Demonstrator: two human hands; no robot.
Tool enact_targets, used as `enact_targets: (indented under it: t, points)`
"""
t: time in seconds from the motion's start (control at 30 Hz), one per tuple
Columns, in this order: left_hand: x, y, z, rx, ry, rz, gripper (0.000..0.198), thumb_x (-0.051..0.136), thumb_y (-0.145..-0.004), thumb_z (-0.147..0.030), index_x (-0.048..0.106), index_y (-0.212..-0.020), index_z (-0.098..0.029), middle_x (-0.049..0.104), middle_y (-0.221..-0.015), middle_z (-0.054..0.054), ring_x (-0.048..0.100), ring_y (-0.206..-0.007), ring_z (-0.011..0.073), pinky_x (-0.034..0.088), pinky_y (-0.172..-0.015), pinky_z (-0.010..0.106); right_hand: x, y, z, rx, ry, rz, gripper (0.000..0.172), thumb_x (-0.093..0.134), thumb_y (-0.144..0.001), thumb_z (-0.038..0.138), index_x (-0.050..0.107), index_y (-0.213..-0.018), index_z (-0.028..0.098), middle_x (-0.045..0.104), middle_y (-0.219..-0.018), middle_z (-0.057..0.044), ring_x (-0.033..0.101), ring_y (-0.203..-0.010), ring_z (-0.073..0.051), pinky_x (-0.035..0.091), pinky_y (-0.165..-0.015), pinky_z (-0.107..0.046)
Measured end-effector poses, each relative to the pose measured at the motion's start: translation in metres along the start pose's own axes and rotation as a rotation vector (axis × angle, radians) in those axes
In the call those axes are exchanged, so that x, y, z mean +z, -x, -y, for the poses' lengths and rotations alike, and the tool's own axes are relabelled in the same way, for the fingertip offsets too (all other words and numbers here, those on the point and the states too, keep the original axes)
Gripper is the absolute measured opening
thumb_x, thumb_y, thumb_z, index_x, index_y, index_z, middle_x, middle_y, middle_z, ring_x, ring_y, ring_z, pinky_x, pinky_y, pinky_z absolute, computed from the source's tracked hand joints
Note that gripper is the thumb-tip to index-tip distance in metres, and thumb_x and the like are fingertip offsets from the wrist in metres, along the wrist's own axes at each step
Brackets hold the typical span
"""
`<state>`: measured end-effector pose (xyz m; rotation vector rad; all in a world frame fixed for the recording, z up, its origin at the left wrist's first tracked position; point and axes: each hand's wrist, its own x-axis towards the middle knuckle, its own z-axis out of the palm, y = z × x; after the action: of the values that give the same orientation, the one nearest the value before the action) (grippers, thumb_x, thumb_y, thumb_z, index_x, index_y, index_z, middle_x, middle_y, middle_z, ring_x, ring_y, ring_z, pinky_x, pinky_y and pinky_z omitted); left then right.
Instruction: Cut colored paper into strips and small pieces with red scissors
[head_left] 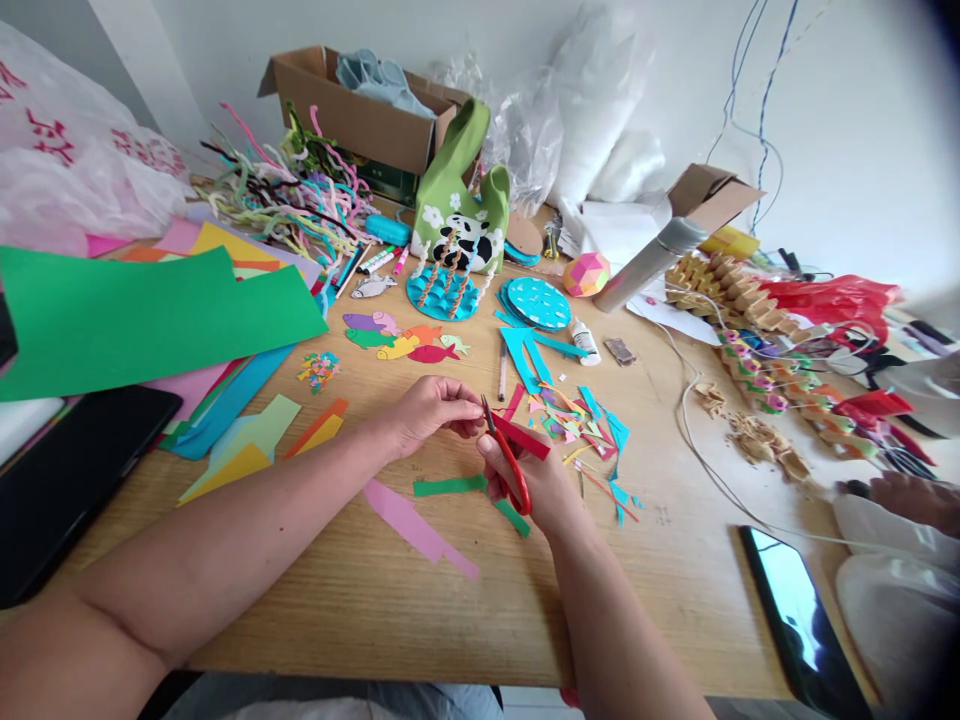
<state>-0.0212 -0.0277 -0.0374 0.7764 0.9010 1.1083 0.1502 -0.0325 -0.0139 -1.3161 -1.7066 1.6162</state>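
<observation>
My right hand (534, 482) is closed on red-handled scissors (516, 478), whose dark tips point up and left. A red paper strip (521, 438) lies between the scissors and that hand. Just left of the blades my left hand (435, 415) is pinched, its fingertips near the tips; whatever it holds is too small to make out. Under and beside the hands lie a green strip (450, 487) and a pink strip (420, 525). Paper fish (401, 343) in several colours and a small pile of tiny paper bits (321, 371) lie beyond my left hand.
Colourful paper scraps (574, 415) and a white glue bottle (585, 342) lie beyond my right hand. Green sheets (150, 320) are at left, a phone (799, 615) at right. A panda bag (465, 220) and grey bottle (651, 264) stand behind. Another person's hand (911, 498) rests at far right.
</observation>
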Motion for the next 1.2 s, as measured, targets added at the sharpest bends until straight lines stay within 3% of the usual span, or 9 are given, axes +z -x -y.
enact_targets:
  t: [1.2]
  points:
    - [-0.0034, -0.0020, 0.0007, 0.026, 0.010, -0.036, 0.012, 0.072, -0.064, -0.022, 0.067, -0.068, -0.011, 0.068, -0.063, 0.005, 0.061, -0.057, 0.0119, 0.047, -0.062, 0.026, -0.0008, -0.0011, -0.0020, 0.005, -0.009, 0.011, 0.039, 0.075, -0.072, 0.046, 0.049, -0.065, 0.019, 0.053, -0.044, 0.005, 0.050, -0.033, -0.010, 0.036, -0.032, -0.019]
